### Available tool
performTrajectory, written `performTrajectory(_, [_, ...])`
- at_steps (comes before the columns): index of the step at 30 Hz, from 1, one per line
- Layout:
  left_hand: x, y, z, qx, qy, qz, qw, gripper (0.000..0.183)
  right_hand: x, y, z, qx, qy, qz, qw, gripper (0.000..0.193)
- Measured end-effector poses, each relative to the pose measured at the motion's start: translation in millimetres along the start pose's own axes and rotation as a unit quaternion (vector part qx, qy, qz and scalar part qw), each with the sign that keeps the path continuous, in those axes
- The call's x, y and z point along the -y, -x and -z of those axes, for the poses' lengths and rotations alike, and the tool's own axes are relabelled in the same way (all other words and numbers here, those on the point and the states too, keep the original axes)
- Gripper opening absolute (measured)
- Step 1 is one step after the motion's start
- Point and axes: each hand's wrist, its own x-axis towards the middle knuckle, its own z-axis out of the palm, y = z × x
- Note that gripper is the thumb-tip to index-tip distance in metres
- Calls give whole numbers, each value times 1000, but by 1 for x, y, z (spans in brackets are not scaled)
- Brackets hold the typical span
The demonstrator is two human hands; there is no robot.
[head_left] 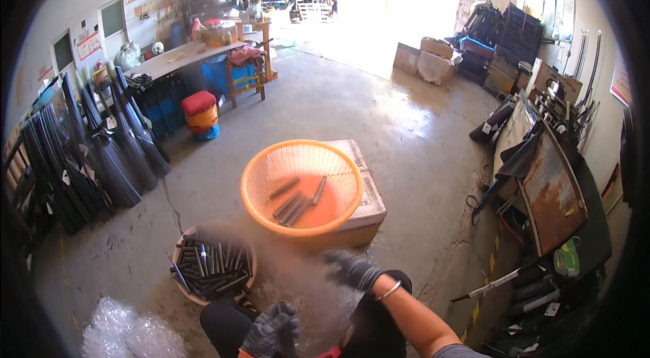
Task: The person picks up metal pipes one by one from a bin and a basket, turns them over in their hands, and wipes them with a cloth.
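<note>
My left hand [271, 329], in a grey knit glove, is low at the front edge with its fingers curled round a dark piece that looks like a black tube [289, 340]. My right hand [352, 270], gloved in dark grey with a bangle at the wrist, hovers just below the carton with fingers stretched leftward and nothing seen in them. An orange plastic basket [252, 206] sits on the cardboard carton [371, 204], holding several short black tubes [292, 208]. Left of my knees, a round tub [252, 270] is full of similar black tubes [210, 266].
Clear plastic wrap [132, 331] lies at lower left. Bundles of long black strips [74, 155] lean at left, near a workbench [176, 60] and a red-topped stool [200, 114]. Metal panels [552, 185] and black parts crowd the right side. Cartons [433, 63] stand farther back.
</note>
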Motion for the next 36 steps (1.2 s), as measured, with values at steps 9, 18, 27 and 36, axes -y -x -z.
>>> performTrajectory(9, [-21, 9, -19, 63, -88, -4, 994, 22, -56, -7, 16, 211, 280, -296, 888, 36])
performTrajectory(18, [-7, 8, -33, 37, 14, 18, 999, 25, -60, 38, -53, 120, -11, 58, 991, 29])
performTrajectory(27, [-2, 2, -22, -11, -147, 36, 988, 27, -16, 28, -55, 68, 112, 56, 990, 50])
performTrajectory(36, [-18, 27, -10, 14, -78, -16, 997, 30, -63, 10, 12, 177, 359, -220, 889, 34])
